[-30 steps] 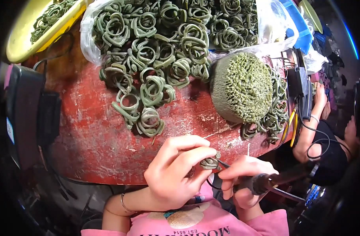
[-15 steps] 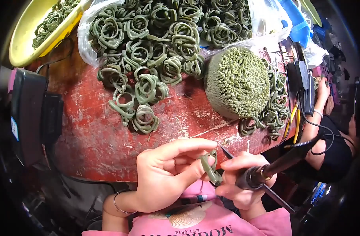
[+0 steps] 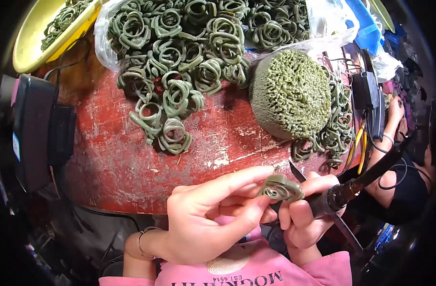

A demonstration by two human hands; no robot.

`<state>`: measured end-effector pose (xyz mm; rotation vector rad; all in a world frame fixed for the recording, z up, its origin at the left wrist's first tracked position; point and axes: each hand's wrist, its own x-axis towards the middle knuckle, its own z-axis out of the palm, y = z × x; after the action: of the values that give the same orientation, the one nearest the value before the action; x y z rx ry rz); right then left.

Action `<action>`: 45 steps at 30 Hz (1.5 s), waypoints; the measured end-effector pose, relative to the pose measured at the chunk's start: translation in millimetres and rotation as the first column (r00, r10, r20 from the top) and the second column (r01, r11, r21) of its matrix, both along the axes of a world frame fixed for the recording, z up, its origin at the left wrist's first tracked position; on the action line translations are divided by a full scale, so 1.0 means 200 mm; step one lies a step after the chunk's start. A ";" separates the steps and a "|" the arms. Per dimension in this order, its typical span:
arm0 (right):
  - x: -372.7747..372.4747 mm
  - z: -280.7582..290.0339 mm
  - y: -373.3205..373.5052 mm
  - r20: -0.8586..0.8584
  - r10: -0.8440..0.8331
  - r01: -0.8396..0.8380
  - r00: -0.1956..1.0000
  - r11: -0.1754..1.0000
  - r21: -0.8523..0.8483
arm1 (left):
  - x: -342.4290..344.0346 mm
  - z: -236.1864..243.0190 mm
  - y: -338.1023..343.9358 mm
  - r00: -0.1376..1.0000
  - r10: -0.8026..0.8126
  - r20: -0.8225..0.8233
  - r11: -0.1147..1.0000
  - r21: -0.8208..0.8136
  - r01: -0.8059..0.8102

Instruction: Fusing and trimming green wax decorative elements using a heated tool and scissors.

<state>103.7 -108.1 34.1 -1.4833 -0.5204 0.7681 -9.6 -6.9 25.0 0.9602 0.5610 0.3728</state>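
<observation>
My left hand (image 3: 215, 217) pinches a green wax-like ring (image 3: 280, 188) between thumb and fingers, just off the table's near edge. The ring's broad top shows a round, swirled opening. My right hand (image 3: 306, 224) is closed around a black-handled tool (image 3: 328, 202) whose thick dark shaft slants up to the right. A thin dark pointed blade (image 3: 296, 172) sticks out beyond its fingers, and a narrow bar (image 3: 347, 233) runs down to the right. Whether these belong to one tool, I cannot tell. The right fingertips are close against the ring's right end.
Similar green rings (image 3: 175, 136) lie heaped on the red worn table (image 3: 113, 167), many in a clear plastic bag (image 3: 106, 35). A rough green round block (image 3: 294, 95) stands right of them. A yellow tray (image 3: 27, 43), black box (image 3: 34, 128), cables and another person's arm (image 3: 389, 128) flank the table.
Both hands have shifted slightly right. The ring has been turned from edge-on, so its swirled top now shows; the dark blade has moved right with my right hand.
</observation>
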 end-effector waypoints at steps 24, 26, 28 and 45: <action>0.02 -0.04 0.03 0.050 -0.009 0.011 0.999 1.000 -0.029 | 0.05 -0.01 0.05 0.998 0.045 -0.041 0.962 -0.266 -0.055; 0.02 -0.03 0.03 0.070 0.004 0.001 0.998 0.998 -0.066 | 0.05 -0.02 0.05 0.999 0.035 -0.014 0.964 -0.264 -0.038; 0.01 -0.04 0.04 -0.070 -0.071 0.068 0.995 0.997 -0.048 | 0.05 -0.02 0.05 0.999 0.031 -0.025 0.961 -0.274 -0.037; 0.01 -0.02 0.09 -0.009 -0.135 0.134 0.991 0.990 -0.042 | 0.03 -0.01 0.10 0.994 -0.110 0.014 0.972 -0.206 0.110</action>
<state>105.6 -89.7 29.8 -1.5346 -0.3927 0.6847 -3.0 14.0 22.9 0.7864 0.5308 0.2115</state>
